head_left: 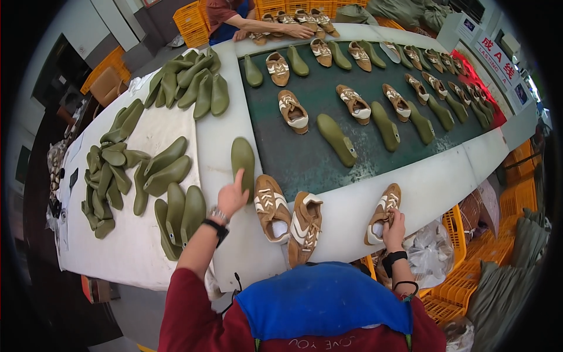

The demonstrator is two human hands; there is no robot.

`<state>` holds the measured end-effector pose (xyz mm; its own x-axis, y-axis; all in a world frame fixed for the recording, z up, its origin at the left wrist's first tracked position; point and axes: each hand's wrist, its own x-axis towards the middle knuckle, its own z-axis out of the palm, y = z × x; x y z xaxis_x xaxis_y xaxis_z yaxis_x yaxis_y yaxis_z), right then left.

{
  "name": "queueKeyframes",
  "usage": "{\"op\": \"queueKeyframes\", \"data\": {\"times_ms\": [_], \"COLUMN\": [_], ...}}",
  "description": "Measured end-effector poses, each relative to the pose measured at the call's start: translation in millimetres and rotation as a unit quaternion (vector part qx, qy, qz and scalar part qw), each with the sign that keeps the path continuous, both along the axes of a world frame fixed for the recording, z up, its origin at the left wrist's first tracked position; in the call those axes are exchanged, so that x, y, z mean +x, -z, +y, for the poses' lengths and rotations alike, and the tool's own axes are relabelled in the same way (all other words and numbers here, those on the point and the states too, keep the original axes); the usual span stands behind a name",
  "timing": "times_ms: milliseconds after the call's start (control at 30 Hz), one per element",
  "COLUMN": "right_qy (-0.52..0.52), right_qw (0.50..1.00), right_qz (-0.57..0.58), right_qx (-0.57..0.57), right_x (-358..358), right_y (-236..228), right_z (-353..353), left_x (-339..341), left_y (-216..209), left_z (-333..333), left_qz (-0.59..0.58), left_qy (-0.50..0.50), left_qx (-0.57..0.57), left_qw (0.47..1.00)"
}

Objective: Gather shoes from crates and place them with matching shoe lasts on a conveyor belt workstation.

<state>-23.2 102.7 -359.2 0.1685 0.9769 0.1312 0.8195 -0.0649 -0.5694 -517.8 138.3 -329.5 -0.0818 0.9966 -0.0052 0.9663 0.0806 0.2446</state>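
My left hand [233,196] grips a green shoe last [243,154] over the white table border, one digit stretched along its flat sole and the other fingers mostly hidden. At the right, my right hand [395,229] is closed on the collar of a brown sneaker [387,202] with white stripes, its toe pointing away from me. Between my hands, close to my body, rest two more brown sneakers, one toe-away [271,208] and the other toe-toward me [305,229].
Green lasts [108,176] lie piled on the white cloth at left, with another heap [190,82] farther back. Sneakers and lasts stand in rows on a dark green conveyor belt [281,152]. Across it, another person's arm [264,26] reaches among sneakers. Orange crates [463,287] stand at right.
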Motion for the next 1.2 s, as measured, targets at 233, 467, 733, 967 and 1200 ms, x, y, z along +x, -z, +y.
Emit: {"op": "queueKeyframes", "data": {"times_ms": [233, 467, 733, 967, 1200], "right_qy": [0.003, 0.013, -0.008, -0.061, -0.159], "right_qw": [0.999, 0.998, 0.995, 0.955, 0.936], "right_qz": [0.029, 0.047, 0.087, 0.245, 0.281], "right_qx": [0.026, 0.031, 0.045, 0.154, 0.144], "right_x": [-8, -8, -18, -77, -106], "right_y": [12, 12, -5, -50, -107], "right_z": [5, 3, 9, 23, 13], "left_x": [35, 53, 41, 57, 37], "left_y": [16, 19, -30, 14, 22], "left_z": [150, 145, 65, -79, -105], "left_qz": [0.016, 0.001, -0.11, -0.087, -0.114], "left_qy": [0.073, 0.073, 0.051, 0.143, 0.07], "left_qx": [-0.104, -0.213, -0.174, -0.014, -0.009], "left_qw": [0.992, 0.974, 0.977, 0.986, 0.991]}}
